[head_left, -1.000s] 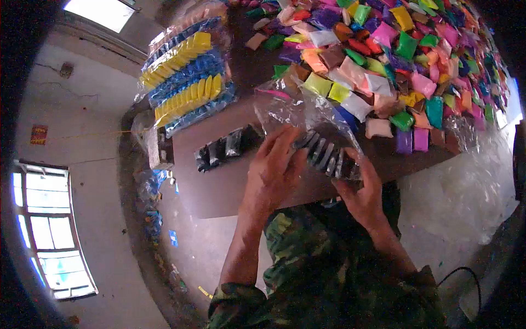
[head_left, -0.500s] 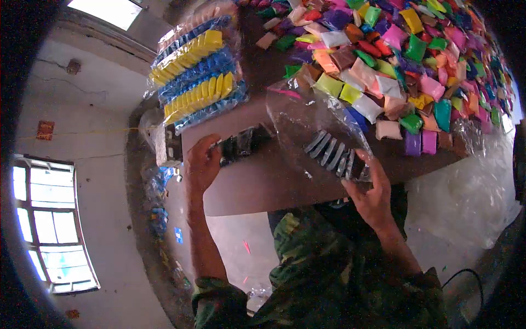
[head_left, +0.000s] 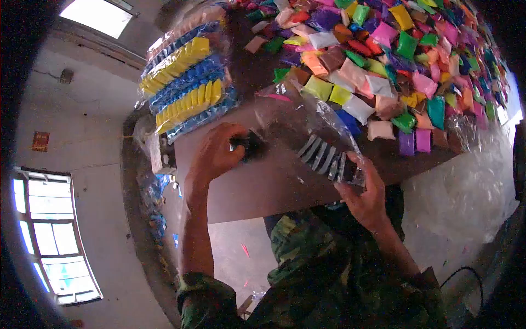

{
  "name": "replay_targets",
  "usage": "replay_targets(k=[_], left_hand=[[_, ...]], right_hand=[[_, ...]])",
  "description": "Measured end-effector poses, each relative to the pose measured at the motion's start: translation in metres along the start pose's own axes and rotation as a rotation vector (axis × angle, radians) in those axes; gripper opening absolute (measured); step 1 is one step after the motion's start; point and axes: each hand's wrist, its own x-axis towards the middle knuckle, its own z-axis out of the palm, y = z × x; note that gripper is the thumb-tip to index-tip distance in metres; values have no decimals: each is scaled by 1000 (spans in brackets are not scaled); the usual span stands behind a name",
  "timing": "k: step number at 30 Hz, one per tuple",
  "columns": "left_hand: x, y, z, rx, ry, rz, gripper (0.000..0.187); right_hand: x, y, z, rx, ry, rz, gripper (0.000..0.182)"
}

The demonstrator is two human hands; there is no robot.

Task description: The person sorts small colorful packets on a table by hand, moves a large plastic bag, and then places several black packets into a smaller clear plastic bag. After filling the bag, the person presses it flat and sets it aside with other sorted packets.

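My left hand (head_left: 219,151) is closed around a small stack of black packets (head_left: 251,146) just above the brown table. The fingers partly hide the stack. On the other side, my right hand (head_left: 364,189) pinches the edge of a clear plastic bag (head_left: 337,123). Inside this bag, near my right fingers, several black packets with pale shiny edges (head_left: 322,158) stand in a row. The bag's far end lies toward the pile of coloured packets.
A big heap of small coloured packets (head_left: 378,82) covers the table's far right. At the far left lies a clear bag packed with yellow and blue rows (head_left: 189,104). Crumpled clear plastic (head_left: 449,186) hangs at the right of the brown table (head_left: 241,192).
My left hand has moved right and closed further over the black packets, covering more of them. My right hand still holds the bag, and the whole view has shifted slightly.
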Motion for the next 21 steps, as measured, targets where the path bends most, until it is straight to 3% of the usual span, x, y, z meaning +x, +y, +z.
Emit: replay_targets(k=[3,6,9,12,15,21], left_hand=[[9,11,-1,3,-174,4,27],[12,12,13,105,97,327,26],[21,3,22,1,-120,159,28],[22,8,15,39,-180,97,30],[12,26,4,-44,-40,112,33],[-20,25,-12,39,-151,-122,37]], right_hand=[[1,0,-1,-36,-3,-53,63],[2,2,1,-31,6,-62,63],[2,0,-1,-18,3,-50,61],[2,0,-1,6,2,-48,61],[2,-2,0,5,12,-43,61],[2,-2,1,4,15,-25,61]])
